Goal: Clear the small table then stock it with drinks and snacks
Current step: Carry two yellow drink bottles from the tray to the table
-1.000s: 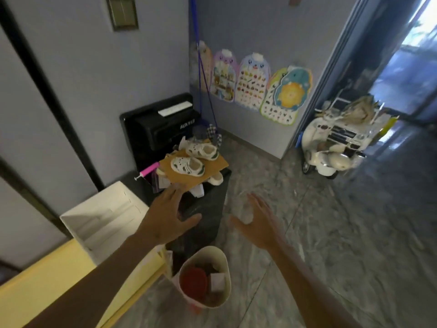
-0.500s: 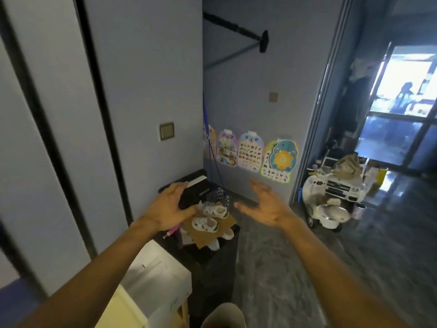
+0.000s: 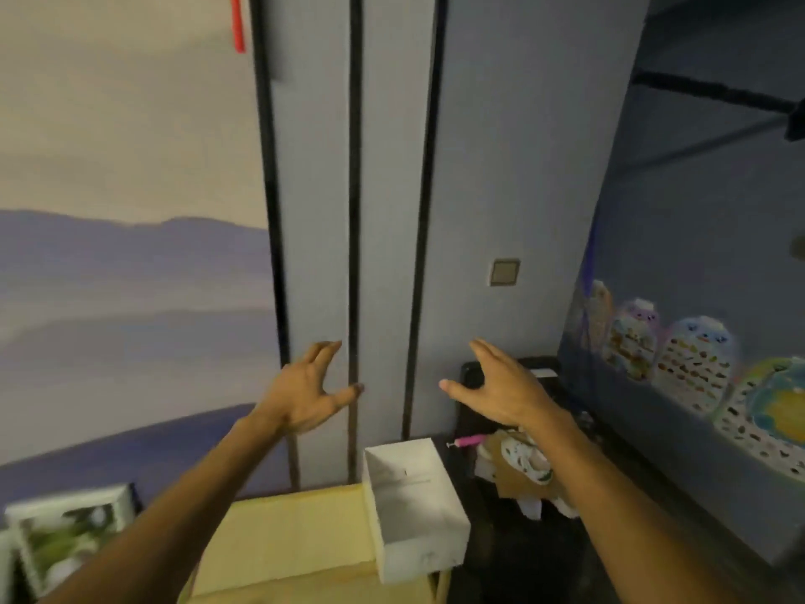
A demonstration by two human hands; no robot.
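Two hands are raised in front of the grey panelled wall, both empty. The left hand [image 3: 305, 392] has its grip wide, fingers spread and slightly curled, thumb out to the side. The right hand [image 3: 501, 392] is likewise wide, palm down, holding nothing. The two are apart, with two of the wall's three black vertical strips [image 3: 355, 211] between them.

Below the right forearm stands one small dark desk [image 3: 522, 542], still cluttered. On it lies one piece of brown cardboard [image 3: 509, 477] with at least one white child's shoe [image 3: 525, 462] on top; the arm hides the rest, so the shoe count cannot be told. One pink pen-like object [image 3: 468, 441] sticks out at the desk's left edge. One black appliance [image 3: 475, 379] sits behind, partly covered by the right hand.

Just left of the desk is one open white box [image 3: 414, 516], resting on a yellow surface [image 3: 287, 538]. One blurred framed picture [image 3: 65, 538] is at the lower left. On the right wall hang four colourful children's charts [image 3: 692, 364]. One wall switch [image 3: 504, 272] sits above the appliance.
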